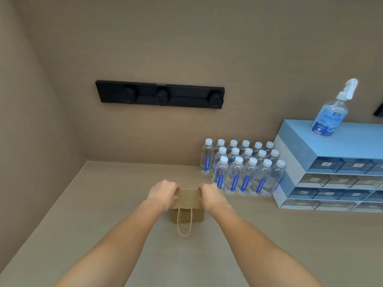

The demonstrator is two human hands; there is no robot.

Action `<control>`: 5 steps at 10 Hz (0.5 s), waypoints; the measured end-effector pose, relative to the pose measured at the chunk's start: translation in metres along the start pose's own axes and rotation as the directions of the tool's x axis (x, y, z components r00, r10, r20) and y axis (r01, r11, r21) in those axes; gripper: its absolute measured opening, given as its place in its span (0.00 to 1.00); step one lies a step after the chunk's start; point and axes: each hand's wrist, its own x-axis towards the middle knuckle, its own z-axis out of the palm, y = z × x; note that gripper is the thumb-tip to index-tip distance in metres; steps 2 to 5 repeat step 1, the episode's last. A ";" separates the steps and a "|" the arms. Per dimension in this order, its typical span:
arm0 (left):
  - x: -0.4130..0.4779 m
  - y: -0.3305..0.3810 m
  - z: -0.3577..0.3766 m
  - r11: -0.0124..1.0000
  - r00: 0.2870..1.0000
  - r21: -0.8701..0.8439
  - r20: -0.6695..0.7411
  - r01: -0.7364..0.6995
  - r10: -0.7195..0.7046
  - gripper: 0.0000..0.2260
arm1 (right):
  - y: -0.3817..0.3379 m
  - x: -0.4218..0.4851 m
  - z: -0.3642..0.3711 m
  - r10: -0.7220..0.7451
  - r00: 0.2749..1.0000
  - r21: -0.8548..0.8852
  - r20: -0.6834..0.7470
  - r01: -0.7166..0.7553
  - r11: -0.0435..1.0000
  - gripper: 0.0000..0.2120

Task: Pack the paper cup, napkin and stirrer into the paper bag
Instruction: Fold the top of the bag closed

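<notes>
A small brown paper bag (187, 206) stands on the beige counter (103, 224) in the middle of the view. Its top is folded over toward me and a twine handle loop (184, 224) hangs down its front. My left hand (163, 192) grips the left end of the folded top. My right hand (211, 195) grips the right end. Both hands have their fingers curled over the fold. No paper cup, napkin or stirrer shows; the bag's inside is hidden.
Several small water bottles (242, 168) stand in rows just right of the bag, against the back wall. A blue drawer unit (331, 168) sits further right, with a spray bottle (331, 112) on top. A black socket strip (160, 94) is on the wall.
</notes>
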 end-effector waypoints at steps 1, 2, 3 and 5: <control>-0.005 0.009 -0.020 0.997 0.999 0.078 -0.038 -0.022 0.025 0.17 | -0.009 -0.004 -0.015 -0.029 0.999 -0.079 -0.026 0.027 0.996 0.14; -0.005 0.009 -0.020 0.997 0.999 0.078 -0.038 -0.022 0.025 0.17 | -0.009 -0.004 -0.015 -0.029 0.999 -0.079 -0.026 0.027 0.996 0.14; -0.005 0.009 -0.020 0.997 0.999 0.078 -0.038 -0.022 0.025 0.17 | -0.009 -0.004 -0.015 -0.029 0.999 -0.079 -0.026 0.027 0.996 0.14; -0.005 0.009 -0.020 0.997 0.999 0.078 -0.038 -0.022 0.025 0.17 | -0.009 -0.004 -0.015 -0.029 0.999 -0.079 -0.026 0.027 0.996 0.14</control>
